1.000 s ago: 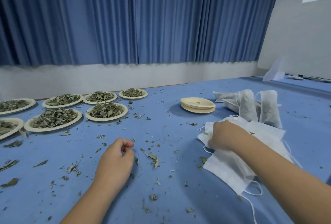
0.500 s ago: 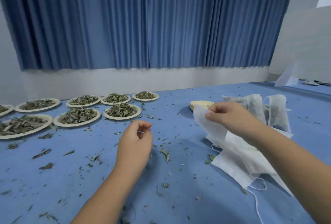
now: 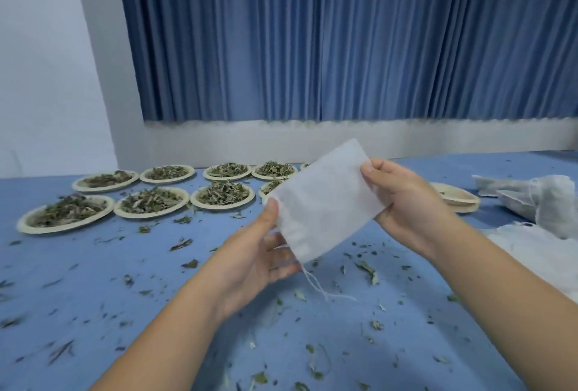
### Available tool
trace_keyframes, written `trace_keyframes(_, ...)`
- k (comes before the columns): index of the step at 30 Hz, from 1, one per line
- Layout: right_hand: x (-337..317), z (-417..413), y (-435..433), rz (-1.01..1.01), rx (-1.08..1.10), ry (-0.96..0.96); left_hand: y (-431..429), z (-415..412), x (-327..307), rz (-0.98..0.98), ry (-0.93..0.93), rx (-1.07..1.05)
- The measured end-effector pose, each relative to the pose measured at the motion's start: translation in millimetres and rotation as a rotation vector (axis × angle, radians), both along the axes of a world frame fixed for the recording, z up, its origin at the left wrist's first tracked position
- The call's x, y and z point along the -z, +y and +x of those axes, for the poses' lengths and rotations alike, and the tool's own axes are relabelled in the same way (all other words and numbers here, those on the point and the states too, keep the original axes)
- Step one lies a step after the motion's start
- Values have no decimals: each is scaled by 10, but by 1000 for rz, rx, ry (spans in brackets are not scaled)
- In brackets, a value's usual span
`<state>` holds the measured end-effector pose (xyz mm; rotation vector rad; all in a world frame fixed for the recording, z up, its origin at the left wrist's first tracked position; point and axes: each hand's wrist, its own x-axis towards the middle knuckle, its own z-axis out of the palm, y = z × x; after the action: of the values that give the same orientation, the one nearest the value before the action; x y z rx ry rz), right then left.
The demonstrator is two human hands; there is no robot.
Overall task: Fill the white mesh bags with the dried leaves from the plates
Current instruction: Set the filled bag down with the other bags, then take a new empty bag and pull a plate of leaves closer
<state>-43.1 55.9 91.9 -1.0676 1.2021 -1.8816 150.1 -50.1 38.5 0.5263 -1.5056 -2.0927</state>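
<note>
Both hands pinch one flat white mesh bag (image 3: 325, 203), held tilted in the air above the table. The left hand (image 3: 250, 259) has its thumb on the bag's lower left edge with the fingers behind, and the right hand (image 3: 406, 206) curls round the upper right edge. A thin white drawstring (image 3: 312, 281) dangles from the bag's lowest corner. Beyond it, on the blue-covered table (image 3: 93, 281), stand round cream plates (image 3: 147, 216) heaped with dried green leaves (image 3: 222, 193) in two rows. Eight are countable, and the edge of a ninth shows beside the bag. To the right lie a small stack of empty cream plates (image 3: 459, 200), a clump of stuffed white mesh bags (image 3: 544, 200) too bunched to count, and a pile of flat white bags (image 3: 531, 246). Loose leaf scraps (image 3: 367, 270) litter the cloth, and a pleated blue curtain (image 3: 312, 46) hangs behind.
</note>
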Motion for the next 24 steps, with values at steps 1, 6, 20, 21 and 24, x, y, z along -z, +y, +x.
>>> trace_keyframes(1,106,29,-124,59,26,-21,-31,69,20,11,-10,2)
trace_keyframes(6,656,60,-646,477,-1,33,-318,490,129,-11,-140,-243)
trace_keyframes(20,721,-464,-1902,741,401,-27,-933,917,312,514,28,-630)
trace_keyframes(21,731,-509,-1979,751,423,-43,-944,923,318,545,42,-624)
trace_keyframes(24,771,-665,-2193,774,471,-50,-972,917,317,566,69,-591)
